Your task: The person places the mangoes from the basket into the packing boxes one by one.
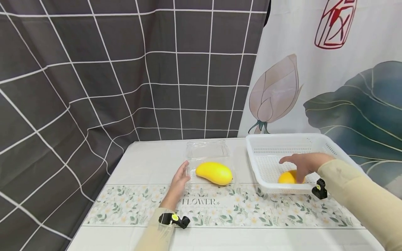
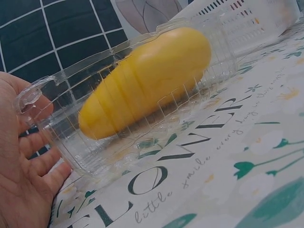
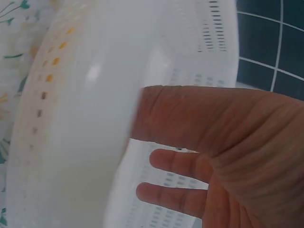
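Observation:
A yellow mango (image 1: 214,173) lies in a clear plastic clamshell box (image 1: 207,150), whose lid is folded back toward the wall. My left hand (image 1: 180,178) is at the left end of the box, fingers extended along its side. In the left wrist view the thumb overlaps the clear rim tab (image 2: 29,97). My right hand (image 1: 304,163) reaches over the front rim into a white plastic basket (image 1: 255,165), thumb pointing down and fingers spread. An orange-yellow fruit (image 1: 285,177) sits in the basket beside that thumb, partly hidden by it. The right wrist view shows nothing between the fingers.
The table bears a cloth with a flower-print band (image 1: 125,205) across it. A dark grid curtain (image 1: 194,73) and a white curtain with a lotus print (image 1: 276,90) hang behind. The basket's perforated walls stand on the right of the box.

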The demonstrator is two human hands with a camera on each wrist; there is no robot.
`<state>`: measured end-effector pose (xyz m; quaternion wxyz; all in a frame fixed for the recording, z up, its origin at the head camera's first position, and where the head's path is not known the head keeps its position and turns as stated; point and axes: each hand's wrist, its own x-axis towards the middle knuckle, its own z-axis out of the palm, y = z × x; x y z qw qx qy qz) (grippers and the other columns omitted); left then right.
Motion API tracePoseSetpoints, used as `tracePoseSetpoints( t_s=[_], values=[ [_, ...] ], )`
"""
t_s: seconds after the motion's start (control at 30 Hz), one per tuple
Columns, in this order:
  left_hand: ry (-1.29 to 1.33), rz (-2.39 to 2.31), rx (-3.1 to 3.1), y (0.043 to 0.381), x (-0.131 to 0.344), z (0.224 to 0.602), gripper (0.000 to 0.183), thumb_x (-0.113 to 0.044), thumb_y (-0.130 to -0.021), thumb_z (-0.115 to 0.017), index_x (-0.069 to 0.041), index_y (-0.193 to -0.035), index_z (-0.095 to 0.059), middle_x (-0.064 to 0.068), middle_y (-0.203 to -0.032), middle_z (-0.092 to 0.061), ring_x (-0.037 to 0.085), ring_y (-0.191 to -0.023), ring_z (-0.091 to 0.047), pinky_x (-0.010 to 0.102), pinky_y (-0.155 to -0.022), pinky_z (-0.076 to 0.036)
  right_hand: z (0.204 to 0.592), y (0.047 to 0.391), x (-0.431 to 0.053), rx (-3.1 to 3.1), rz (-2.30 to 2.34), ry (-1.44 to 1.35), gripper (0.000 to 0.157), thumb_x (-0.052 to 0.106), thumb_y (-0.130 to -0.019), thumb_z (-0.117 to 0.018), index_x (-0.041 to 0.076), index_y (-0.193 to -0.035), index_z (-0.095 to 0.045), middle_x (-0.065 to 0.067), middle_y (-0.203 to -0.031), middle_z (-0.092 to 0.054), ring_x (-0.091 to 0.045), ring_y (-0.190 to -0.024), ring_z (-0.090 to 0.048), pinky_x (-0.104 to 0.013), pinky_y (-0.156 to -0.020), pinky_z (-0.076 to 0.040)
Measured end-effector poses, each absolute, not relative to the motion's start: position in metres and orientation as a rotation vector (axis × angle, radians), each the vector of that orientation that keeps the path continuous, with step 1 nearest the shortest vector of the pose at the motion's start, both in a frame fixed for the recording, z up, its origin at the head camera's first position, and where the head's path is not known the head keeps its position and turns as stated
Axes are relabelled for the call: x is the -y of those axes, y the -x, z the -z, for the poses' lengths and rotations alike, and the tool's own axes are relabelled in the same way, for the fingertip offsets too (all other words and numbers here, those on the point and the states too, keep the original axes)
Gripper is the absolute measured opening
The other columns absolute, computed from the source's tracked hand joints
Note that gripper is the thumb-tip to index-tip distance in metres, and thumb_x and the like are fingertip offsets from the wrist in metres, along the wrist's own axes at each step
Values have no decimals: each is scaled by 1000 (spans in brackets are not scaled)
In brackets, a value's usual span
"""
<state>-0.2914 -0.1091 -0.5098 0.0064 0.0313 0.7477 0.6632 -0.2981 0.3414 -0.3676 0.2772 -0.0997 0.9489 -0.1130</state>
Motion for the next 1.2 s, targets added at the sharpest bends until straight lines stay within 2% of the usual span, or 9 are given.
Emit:
tracePoseSetpoints(
  t_s=[0.17,0.3,0.4,0.67,0.83,1.0,1.2],
  values=[
    [-87,-2032,-2374,291,109,511,60,-12,-90,-45,-31,-144,-27,-23,-144,-24,4,-134,-18,33,-111,-13,376,295,-344,-2505,337,236,87,10,-56,-86,15,-133,-45,-20,-125,-46,-35,-100,-43,-53,-79,-47],
    [-90,-2034,-2380,290,110,511,60,-12,-90,-46,-30,-144,-27,-22,-144,-24,5,-135,-18,34,-112,-13,384,296,-345,-2486,333,222,82,10,-58,-85,15,-131,-47,-15,-119,-51,-33,-97,-45,-55,-81,-46],
    [-95,-2047,-2374,290,110,511,60,-11,-90,-46,-29,-144,-27,-21,-145,-24,6,-135,-18,35,-112,-13,391,297,-347,-2507,295,241,79,16,-58,-86,17,-129,-51,-13,-117,-53,-32,-96,-46,-59,-82,-43],
    [-102,-2059,-2346,291,109,509,60,-9,-91,-45,-28,-145,-27,-21,-145,-24,5,-135,-18,33,-111,-13,407,301,-352,-2587,246,326,65,34,-58,-86,21,-116,-60,0,-102,-58,-26,-88,-49,-54,-80,-44],
    [-86,-2043,-2368,290,110,509,60,-10,-91,-45,-30,-144,-27,-23,-143,-26,3,-134,-19,31,-111,-14,406,303,-351,-2622,223,343,69,39,-60,-83,15,-119,-58,-2,-104,-59,-25,-88,-50,-53,-81,-44],
    [-79,-2047,-2369,290,109,509,60,-9,-90,-45,-33,-143,-28,-23,-143,-26,3,-133,-20,30,-111,-15,398,304,-349,-2647,243,295,76,36,-62,-81,3,-125,-52,-9,-108,-58,-26,-88,-49,-52,-80,-44],
    [-107,-2040,-2385,291,108,510,61,-11,-89,-45,-32,-144,-27,-22,-143,-25,2,-133,-18,29,-111,-15,386,310,-343,-2721,251,298,73,36,-64,-78,-3,-120,-51,-7,-100,-59,-25,-82,-49,-48,-76,-45]
  ],
)
